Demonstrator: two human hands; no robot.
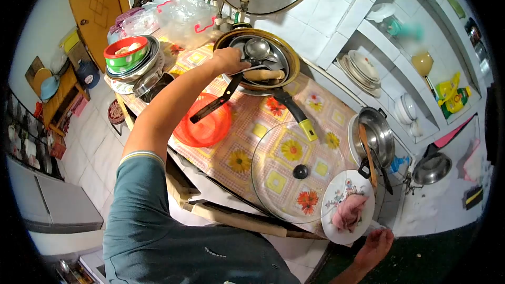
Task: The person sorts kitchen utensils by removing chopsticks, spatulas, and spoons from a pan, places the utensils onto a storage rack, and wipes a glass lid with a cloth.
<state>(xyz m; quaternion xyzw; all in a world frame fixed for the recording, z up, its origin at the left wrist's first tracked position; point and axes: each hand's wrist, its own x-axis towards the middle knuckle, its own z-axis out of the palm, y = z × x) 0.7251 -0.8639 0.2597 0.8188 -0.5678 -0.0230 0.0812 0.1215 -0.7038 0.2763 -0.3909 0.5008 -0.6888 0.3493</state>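
Note:
My left hand (pixel 230 61) reaches across the table into a stack of pans (pixel 294 73). Its fingers are closed at the near rim, beside a dark handle (pixel 218 102); what they grip is partly hidden. Inside the stack lie a metal ladle (pixel 257 49) and a wooden-handled utensil (pixel 264 75). A black and yellow-green pan handle (pixel 295 113) juts toward me. At the lower right my right hand (pixel 374 245) hangs curled closed, with nothing visible in it. Just beyond it, a floral plate (pixel 336 192) bears a piece of raw meat (pixel 349 213).
A glass lid (pixel 281 179) lies on the flowered tablecloth, near a red plastic basket (pixel 208 131). Steel pots (pixel 380 139) with a wooden-handled utensil stand at right. Stacked bowls (pixel 126 63) and plastic bags (pixel 184 18) occupy the left. Shelves (pixel 389 37) hold plates along the wall.

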